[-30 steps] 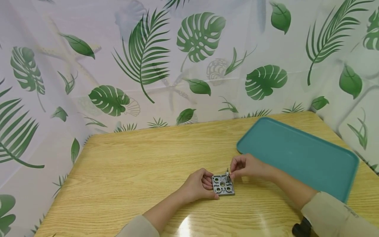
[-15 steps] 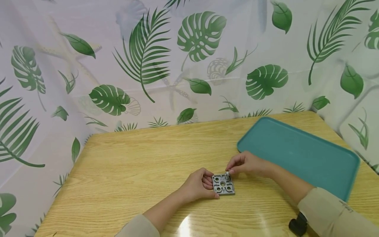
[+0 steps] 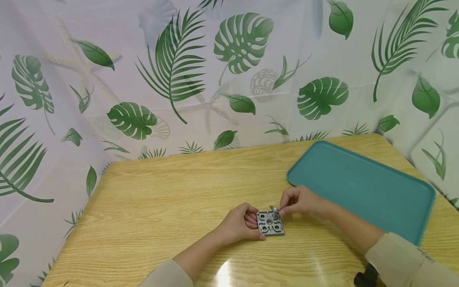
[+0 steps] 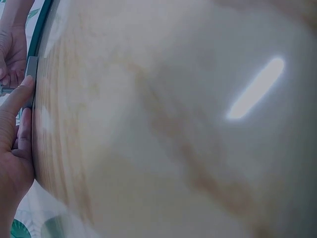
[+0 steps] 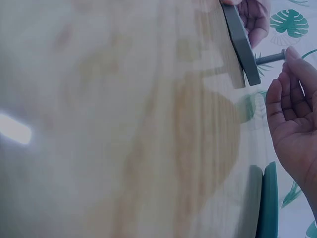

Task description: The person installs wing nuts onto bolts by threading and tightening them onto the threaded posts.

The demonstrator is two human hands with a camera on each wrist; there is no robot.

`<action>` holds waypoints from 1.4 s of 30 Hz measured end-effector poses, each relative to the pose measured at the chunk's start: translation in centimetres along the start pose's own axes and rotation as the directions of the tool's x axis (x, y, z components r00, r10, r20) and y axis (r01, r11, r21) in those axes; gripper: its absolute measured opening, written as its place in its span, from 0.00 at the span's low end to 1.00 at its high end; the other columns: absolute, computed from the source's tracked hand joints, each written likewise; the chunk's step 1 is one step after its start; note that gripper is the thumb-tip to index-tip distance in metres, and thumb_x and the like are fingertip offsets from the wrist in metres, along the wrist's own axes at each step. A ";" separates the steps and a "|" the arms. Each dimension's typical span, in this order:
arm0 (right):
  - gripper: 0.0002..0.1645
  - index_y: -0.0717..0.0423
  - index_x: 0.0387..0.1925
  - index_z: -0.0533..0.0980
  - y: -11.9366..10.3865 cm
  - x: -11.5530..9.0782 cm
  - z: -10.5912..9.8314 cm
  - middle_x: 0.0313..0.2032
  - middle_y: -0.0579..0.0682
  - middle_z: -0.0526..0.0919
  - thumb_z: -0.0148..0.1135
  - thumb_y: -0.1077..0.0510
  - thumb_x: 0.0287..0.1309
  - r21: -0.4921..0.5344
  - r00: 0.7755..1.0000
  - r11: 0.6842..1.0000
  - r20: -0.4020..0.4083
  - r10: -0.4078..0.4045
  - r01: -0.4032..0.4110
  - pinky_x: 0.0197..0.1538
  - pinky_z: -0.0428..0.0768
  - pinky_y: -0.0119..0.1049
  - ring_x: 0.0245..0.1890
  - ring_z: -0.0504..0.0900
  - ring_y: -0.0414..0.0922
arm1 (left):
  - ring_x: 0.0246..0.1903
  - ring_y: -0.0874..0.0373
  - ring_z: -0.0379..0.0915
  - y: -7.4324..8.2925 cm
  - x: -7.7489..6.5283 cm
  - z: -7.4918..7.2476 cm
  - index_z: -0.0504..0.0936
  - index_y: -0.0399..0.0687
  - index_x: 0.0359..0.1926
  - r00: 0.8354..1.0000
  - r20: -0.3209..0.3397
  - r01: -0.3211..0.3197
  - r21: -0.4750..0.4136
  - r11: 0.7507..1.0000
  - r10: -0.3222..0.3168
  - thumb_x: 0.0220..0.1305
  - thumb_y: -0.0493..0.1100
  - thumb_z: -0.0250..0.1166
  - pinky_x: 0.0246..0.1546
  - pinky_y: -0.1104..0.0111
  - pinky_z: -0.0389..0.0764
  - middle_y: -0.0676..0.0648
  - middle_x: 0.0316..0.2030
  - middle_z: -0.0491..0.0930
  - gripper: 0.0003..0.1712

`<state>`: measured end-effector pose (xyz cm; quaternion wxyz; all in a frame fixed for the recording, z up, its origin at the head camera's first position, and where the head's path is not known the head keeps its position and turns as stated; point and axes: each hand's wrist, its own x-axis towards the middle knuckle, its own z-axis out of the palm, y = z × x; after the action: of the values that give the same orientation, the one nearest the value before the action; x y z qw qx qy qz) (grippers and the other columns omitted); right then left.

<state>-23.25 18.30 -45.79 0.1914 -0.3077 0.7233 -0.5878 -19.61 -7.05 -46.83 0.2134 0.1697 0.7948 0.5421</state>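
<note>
A square grey metal plate with several round holes lies near the front middle of the table in the head view. My left hand grips its left side, thumb at the front edge and fingers curled behind. From the far right corner of the plate rises a metal bolt, upright, with a small piece jutting from its top. My right hand pinches at the top of that bolt with thumb and fingertips. The right wrist view shows the bolt shank standing out from the plate, the thumb at its end.
A teal tray lies to the right on the wooden table, partly under the right forearm in the head view. Leaf-patterned cloth hangs behind the table and at its sides. A dark device sits below the right sleeve.
The right fingers moved left over the bolt's top, then back to its right side. The small piece at the top now points to the far left. Left hand and plate stayed put.
</note>
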 end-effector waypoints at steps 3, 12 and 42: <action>0.05 0.68 0.28 0.79 -0.1 0.0 0.2 0.30 0.42 0.84 0.67 0.67 0.51 0.018 1.000 1.000 0.014 -0.012 0.011 0.28 0.79 0.29 0.27 0.80 0.35 | 0.34 0.62 0.75 -0.1 0.0 0.0 0.72 0.37 0.51 1.000 0.002 0.000 0.003 1.000 0.000 0.39 0.33 0.78 0.37 0.77 0.81 0.49 0.36 0.75 0.35; 0.04 0.62 0.28 0.80 -0.2 0.0 0.2 0.29 0.46 0.84 0.69 0.65 0.50 -0.006 0.998 0.998 -0.033 0.057 -0.057 0.30 0.79 0.30 0.27 0.80 0.36 | 0.33 0.62 0.75 -0.2 0.1 0.1 0.72 0.37 0.52 1.000 -0.007 0.000 -0.012 1.000 0.000 0.39 0.32 0.78 0.37 0.77 0.81 0.49 0.37 0.75 0.36; 0.12 0.70 0.30 0.76 -0.5 0.0 -0.2 0.26 0.40 0.82 0.68 0.63 0.52 -0.064 0.998 0.996 0.025 0.062 -0.060 0.25 0.79 0.32 0.24 0.78 0.37 | 0.34 0.64 0.75 -0.5 0.2 -0.1 0.72 0.38 0.51 0.999 0.031 -0.025 -0.008 1.000 0.025 0.41 0.35 0.78 0.37 0.77 0.81 0.50 0.37 0.75 0.34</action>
<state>-23.29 18.43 -45.23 0.2093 -0.2992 0.7478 -0.5545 -19.83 -7.18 -47.36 0.2197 0.1872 0.7872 0.5450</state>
